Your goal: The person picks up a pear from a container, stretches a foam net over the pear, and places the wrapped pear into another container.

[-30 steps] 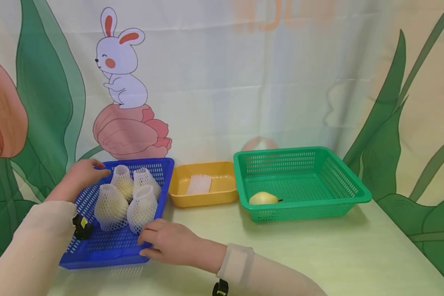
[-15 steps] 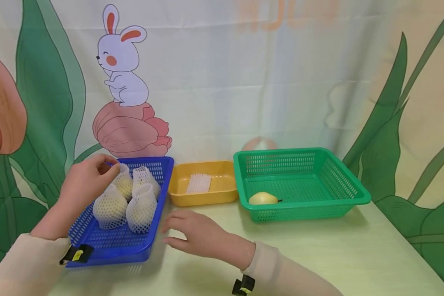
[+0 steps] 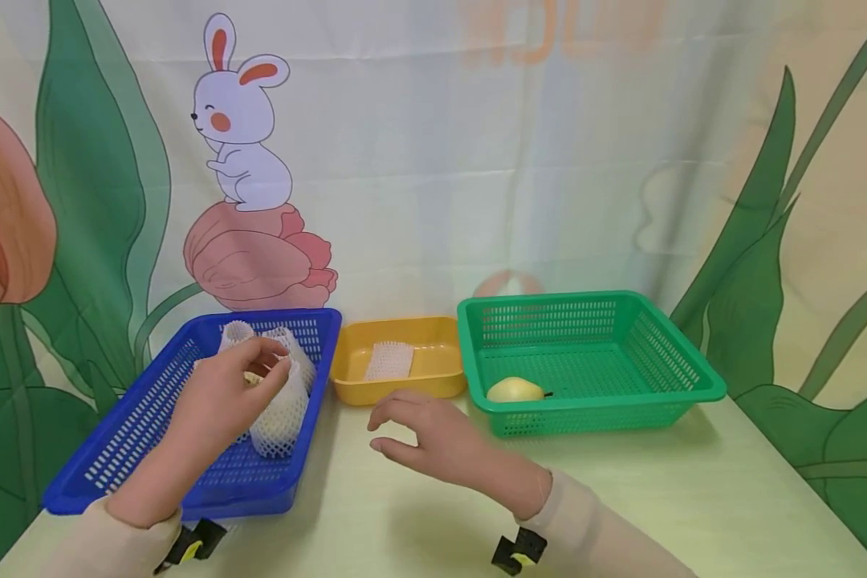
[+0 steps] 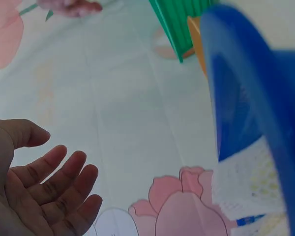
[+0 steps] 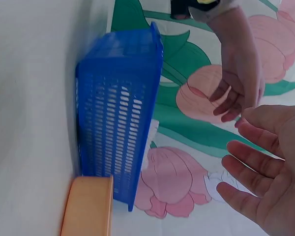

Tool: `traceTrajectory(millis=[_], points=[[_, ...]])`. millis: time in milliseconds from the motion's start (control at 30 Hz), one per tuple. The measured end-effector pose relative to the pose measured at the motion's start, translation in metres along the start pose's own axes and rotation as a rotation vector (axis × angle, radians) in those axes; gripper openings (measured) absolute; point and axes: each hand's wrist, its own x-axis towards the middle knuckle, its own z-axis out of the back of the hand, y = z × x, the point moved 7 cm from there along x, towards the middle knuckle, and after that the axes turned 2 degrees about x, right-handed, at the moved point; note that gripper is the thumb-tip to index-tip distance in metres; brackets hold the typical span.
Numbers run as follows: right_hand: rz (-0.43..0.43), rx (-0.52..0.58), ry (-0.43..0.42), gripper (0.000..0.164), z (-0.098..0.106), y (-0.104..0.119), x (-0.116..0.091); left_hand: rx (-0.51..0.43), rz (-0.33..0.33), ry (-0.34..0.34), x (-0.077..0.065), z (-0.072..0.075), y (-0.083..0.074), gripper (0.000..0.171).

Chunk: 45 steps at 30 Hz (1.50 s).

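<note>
My left hand (image 3: 227,393) hovers above the blue basket (image 3: 108,466), its fingers loosely bent around nothing. Under and behind it stand several pears in white foam net sleeves; the front right netted pear (image 3: 280,421) shows best, while the others are partly hidden by the hand. My right hand (image 3: 441,441) is over the table in front of the yellow tray (image 3: 397,393), thumb and fingers apart and holding nothing. In the right wrist view both hands are bare, the right hand (image 5: 270,167) with spread fingers.
An unused-looking foam net sleeve (image 3: 390,360) lies flat in the yellow tray. To the right stands a green basket (image 3: 592,409) with one bare pear (image 3: 516,390) at its front left. A printed cloth (image 3: 405,160) hangs behind the table.
My left hand has moved right from the blue basket's left side across the netted pears. My right hand has left the basket's front right corner and moved right over the table.
</note>
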Motion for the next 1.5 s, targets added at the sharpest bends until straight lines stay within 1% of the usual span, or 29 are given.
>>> traceTrajectory(millis=[100,200,300,400,533,667,767,867,967,1100,1200,1300,1400,1500], points=[[-0.021,0.008,-0.015,0.016,0.009,-0.006,-0.003,-0.012,-0.038,-0.005,-0.005,-0.008,-0.011,0.027],[-0.039,0.017,-0.022,0.016,0.018,-0.013,-0.006,-0.016,-0.059,0.010,-0.009,-0.018,-0.022,0.031],[-0.064,0.020,-0.014,0.016,0.028,-0.019,-0.009,-0.021,-0.095,0.021,-0.011,-0.028,-0.034,0.035],[-0.093,0.005,0.008,0.018,0.037,-0.027,-0.011,-0.036,-0.150,0.018,-0.012,-0.037,-0.048,0.038],[-0.168,0.016,0.051,0.022,0.050,-0.041,-0.013,-0.070,-0.237,0.012,-0.013,-0.053,-0.067,0.037],[-0.273,0.072,0.085,0.026,0.064,-0.057,-0.017,-0.083,-0.330,0.009,-0.013,-0.071,-0.087,0.036],[-0.340,0.086,0.127,0.028,0.074,-0.069,-0.019,-0.085,-0.375,0.027,-0.011,-0.084,-0.099,0.037],[-0.416,0.097,0.190,0.032,0.083,-0.083,-0.020,-0.087,-0.400,0.066,-0.008,-0.098,-0.109,0.038],[-0.471,0.097,0.266,0.035,0.090,-0.098,-0.020,-0.070,-0.423,0.117,-0.005,-0.112,-0.117,0.039],[-0.518,0.077,0.364,0.037,0.101,-0.119,-0.019,-0.044,-0.465,0.182,0.000,-0.129,-0.127,0.041],[-0.564,0.071,0.437,0.040,0.106,-0.134,-0.017,-0.038,-0.480,0.215,0.006,-0.140,-0.134,0.043],[-0.618,0.091,0.526,0.043,0.109,-0.148,-0.015,-0.042,-0.490,0.242,0.011,-0.150,-0.140,0.043],[-0.697,0.129,0.624,0.048,0.107,-0.165,-0.015,-0.034,-0.511,0.271,0.016,-0.160,-0.145,0.043],[-0.778,0.171,0.700,0.051,0.104,-0.182,-0.016,-0.003,-0.541,0.279,0.019,-0.170,-0.150,0.042]])
